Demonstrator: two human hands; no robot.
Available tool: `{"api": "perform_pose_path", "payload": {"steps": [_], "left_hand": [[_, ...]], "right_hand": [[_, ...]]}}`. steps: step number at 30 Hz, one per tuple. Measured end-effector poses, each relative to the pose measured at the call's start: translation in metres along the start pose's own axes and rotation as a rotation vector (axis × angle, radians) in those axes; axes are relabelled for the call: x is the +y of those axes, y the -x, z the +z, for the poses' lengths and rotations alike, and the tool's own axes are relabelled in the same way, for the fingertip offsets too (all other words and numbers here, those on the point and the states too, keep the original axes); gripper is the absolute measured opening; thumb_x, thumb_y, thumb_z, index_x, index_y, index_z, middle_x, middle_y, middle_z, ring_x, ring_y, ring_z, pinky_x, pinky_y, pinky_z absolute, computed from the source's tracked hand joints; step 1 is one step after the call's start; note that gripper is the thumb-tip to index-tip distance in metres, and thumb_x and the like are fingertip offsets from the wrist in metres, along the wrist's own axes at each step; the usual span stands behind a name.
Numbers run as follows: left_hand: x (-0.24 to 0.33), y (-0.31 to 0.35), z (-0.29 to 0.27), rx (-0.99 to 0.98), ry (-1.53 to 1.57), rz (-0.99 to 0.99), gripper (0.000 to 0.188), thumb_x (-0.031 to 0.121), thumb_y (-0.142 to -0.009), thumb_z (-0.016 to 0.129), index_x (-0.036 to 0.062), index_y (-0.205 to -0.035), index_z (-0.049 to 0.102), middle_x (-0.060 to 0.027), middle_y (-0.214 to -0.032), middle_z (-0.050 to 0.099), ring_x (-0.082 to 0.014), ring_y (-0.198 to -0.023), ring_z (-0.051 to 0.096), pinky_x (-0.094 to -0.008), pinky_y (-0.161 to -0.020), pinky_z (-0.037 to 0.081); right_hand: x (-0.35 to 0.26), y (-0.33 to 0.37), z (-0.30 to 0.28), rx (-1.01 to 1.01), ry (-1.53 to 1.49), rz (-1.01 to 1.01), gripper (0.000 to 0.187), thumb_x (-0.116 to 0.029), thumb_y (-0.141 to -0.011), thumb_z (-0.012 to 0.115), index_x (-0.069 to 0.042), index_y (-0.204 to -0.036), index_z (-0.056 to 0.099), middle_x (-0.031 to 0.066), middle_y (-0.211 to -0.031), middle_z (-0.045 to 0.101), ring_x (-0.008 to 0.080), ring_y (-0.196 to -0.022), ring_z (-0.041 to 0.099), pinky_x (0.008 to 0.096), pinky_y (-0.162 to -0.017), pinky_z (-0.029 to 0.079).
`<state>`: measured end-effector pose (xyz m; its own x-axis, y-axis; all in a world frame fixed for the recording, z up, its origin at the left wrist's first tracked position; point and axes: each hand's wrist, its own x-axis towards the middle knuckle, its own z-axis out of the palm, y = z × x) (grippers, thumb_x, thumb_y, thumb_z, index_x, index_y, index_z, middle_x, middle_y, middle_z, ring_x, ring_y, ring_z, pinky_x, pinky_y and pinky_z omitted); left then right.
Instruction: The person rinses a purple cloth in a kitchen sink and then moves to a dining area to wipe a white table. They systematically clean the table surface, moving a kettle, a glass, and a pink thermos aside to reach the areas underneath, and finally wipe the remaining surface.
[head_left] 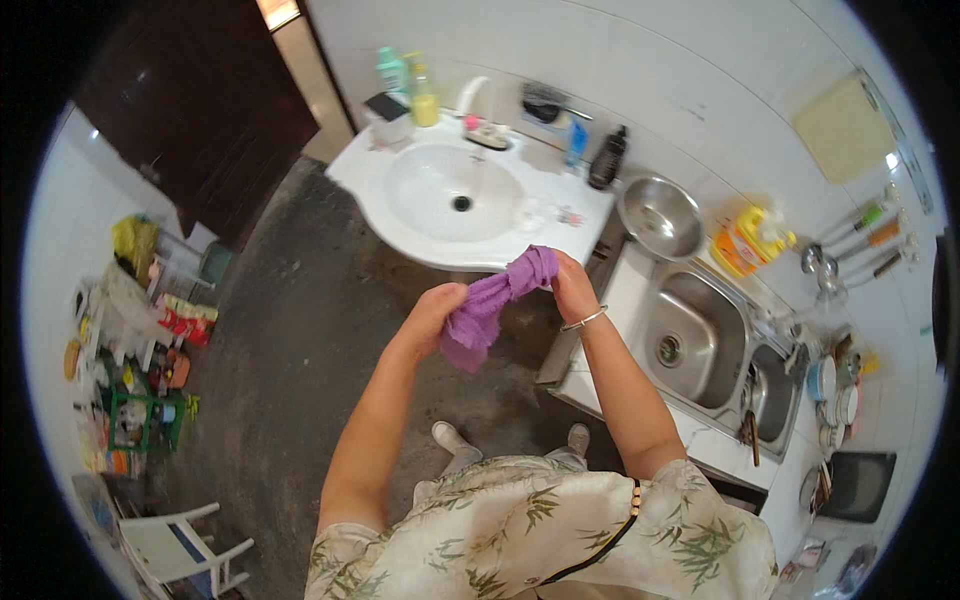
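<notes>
A purple cloth point(485, 308) is stretched and twisted between my two hands, in front of the white washbasin point(400, 232). My left hand point(436, 312) is closed on its left part, and a loose end hangs down beside the fingers. At the other end, my right hand point(572, 290) grips a bunched fold; a silver bangle point(585, 319) circles that wrist. Both hands are above the floor, just short of the basin's front edge. The fingertips are partly hidden by the cloth and the backs of the hands.
Bottles and a white faucet point(470, 105) stand along the basin's back. To the right are a steel bowl point(661, 217), a double steel sink point(700, 345) and a yellow jug point(745, 243). A cluttered rack point(140, 420) and a white chair point(175, 550) stand at the left.
</notes>
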<state>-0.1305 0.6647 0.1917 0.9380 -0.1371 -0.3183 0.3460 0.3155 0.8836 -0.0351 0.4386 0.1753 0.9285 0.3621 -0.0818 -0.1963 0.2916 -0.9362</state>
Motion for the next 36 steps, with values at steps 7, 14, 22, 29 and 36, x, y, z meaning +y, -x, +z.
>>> {"api": "perform_pose_path", "payload": {"steps": [7,14,22,29,36], "left_hand": [[0.058,0.077,-0.158,0.242,-0.317,0.066,0.023,0.01,-0.088,0.057,-0.0035,-0.105,0.061,-0.0051,-0.095,0.064,-0.0135,-0.085,0.06,-0.0286,-0.077,0.048],[0.094,0.084,-0.276,0.332,0.441,0.302,0.034,0.008,-0.094,0.046,-0.002,-0.127,0.049,-0.0118,-0.12,0.058,-0.0202,-0.108,0.057,-0.0344,-0.096,0.046],[0.13,0.038,-0.437,0.479,0.297,0.237,0.039,0.005,-0.09,0.044,-0.0019,-0.128,0.049,-0.014,-0.121,0.057,-0.0247,-0.108,0.058,-0.0372,-0.097,0.045],[0.23,-0.005,-0.559,0.405,0.528,0.609,0.051,0.028,-0.091,0.05,-0.0016,-0.133,0.042,-0.0171,-0.125,0.054,-0.0299,-0.119,0.051,-0.045,-0.103,0.039],[0.215,-0.103,-0.674,0.169,0.907,0.411,0.087,0.069,-0.087,0.036,-0.0033,-0.134,0.041,-0.0198,-0.136,0.045,-0.0348,-0.126,0.043,-0.0474,-0.109,0.029]], "right_hand": [[0.028,-0.078,0.193,-0.319,-0.231,0.278,0.037,-0.034,-0.098,0.042,-0.002,-0.105,0.059,0.0059,-0.099,0.064,0.0165,-0.092,0.06,0.03,-0.085,0.047],[0.086,-0.135,0.309,-0.558,-0.05,0.562,0.044,-0.037,-0.096,0.049,-0.001,-0.121,0.054,0.0109,-0.113,0.062,0.0194,-0.101,0.06,0.037,-0.087,0.05],[0.185,-0.306,0.38,-0.459,0.266,0.279,0.033,-0.026,-0.097,0.051,0.003,-0.112,0.059,0.0046,-0.098,0.064,0.0117,-0.082,0.059,0.0273,-0.077,0.049],[0.135,-0.429,0.496,-0.495,-0.132,0.316,0.035,-0.029,-0.099,0.046,0.002,-0.109,0.06,0.0053,-0.1,0.064,0.0119,-0.086,0.058,0.027,-0.079,0.048],[0.196,-0.538,0.545,-0.382,0.185,0.193,0.03,-0.027,-0.097,0.049,0.0,-0.103,0.062,0.0046,-0.098,0.065,0.0147,-0.084,0.06,0.0297,-0.078,0.048]]}}
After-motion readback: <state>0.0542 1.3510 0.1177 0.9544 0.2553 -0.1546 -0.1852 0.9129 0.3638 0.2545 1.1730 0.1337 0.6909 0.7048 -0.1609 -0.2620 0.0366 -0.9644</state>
